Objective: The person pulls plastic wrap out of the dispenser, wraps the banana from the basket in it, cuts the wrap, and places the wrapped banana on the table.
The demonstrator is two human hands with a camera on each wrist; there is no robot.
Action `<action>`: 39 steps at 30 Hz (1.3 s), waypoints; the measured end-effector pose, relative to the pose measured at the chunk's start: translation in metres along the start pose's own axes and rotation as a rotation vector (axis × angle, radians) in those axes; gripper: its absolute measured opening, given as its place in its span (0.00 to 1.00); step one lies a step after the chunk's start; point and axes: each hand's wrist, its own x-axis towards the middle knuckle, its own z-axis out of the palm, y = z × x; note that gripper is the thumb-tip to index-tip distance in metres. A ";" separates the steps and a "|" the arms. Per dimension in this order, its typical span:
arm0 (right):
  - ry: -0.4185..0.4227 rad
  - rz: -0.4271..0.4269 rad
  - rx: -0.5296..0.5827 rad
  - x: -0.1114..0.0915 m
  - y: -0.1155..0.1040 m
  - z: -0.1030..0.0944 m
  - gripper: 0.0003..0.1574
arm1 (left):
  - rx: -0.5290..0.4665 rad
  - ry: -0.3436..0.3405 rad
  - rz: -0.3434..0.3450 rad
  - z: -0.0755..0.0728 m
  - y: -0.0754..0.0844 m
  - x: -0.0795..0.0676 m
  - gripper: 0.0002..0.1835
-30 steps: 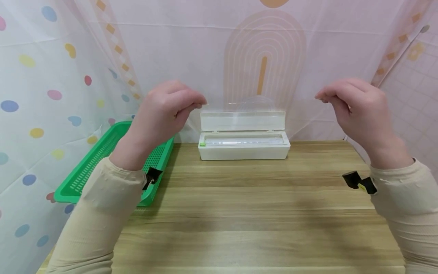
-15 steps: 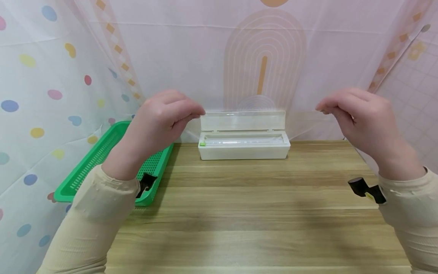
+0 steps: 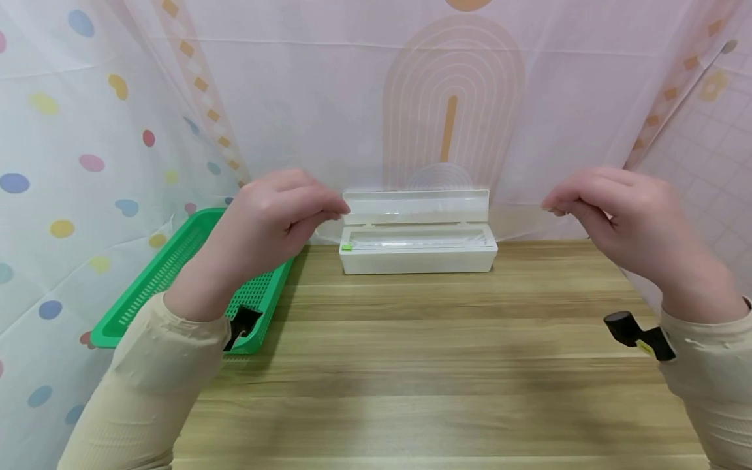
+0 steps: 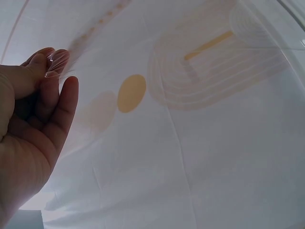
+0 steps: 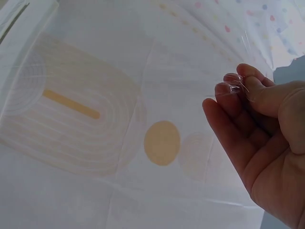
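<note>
Thumb and fingers of my left hand (image 3: 273, 219) pinch one corner of a clear sheet of cling film (image 4: 58, 62), bunched at the fingertips in the left wrist view. My right hand (image 3: 628, 222) pinches another corner of the cling film (image 5: 237, 88) the same way. Both hands are raised above the table, well apart, at about the same height. Between them the sheet is so transparent that it hardly shows in the head view. Behind them stands a white cling film dispenser (image 3: 418, 262), its lid (image 3: 416, 205) up and a roll inside.
At the left, a green plastic basket (image 3: 104, 334) lies partly behind my left forearm. A small green slider (image 3: 347, 247) sits on the dispenser's left end. The wooden table (image 3: 411, 365) meets a patterned curtain (image 3: 329, 98) at the back.
Both hands have come down together, and the forearms have drifted slightly outward. The pinches on the cling film look unchanged. Dispenser and basket stay where they were.
</note>
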 end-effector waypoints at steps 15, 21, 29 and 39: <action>-0.164 -0.035 0.218 -0.003 -0.003 -0.009 0.24 | -0.175 -0.093 0.011 -0.003 0.003 -0.009 0.08; -0.232 -0.073 0.378 -0.004 -0.001 -0.010 0.18 | -0.234 -0.102 0.055 -0.003 0.004 -0.012 0.03; -0.288 -0.121 0.548 -0.006 -0.003 -0.008 0.13 | -0.264 -0.101 0.082 -0.001 0.011 -0.018 0.15; -0.321 -0.159 0.654 -0.013 -0.007 -0.003 0.10 | -0.282 -0.178 0.046 0.004 0.023 -0.034 0.15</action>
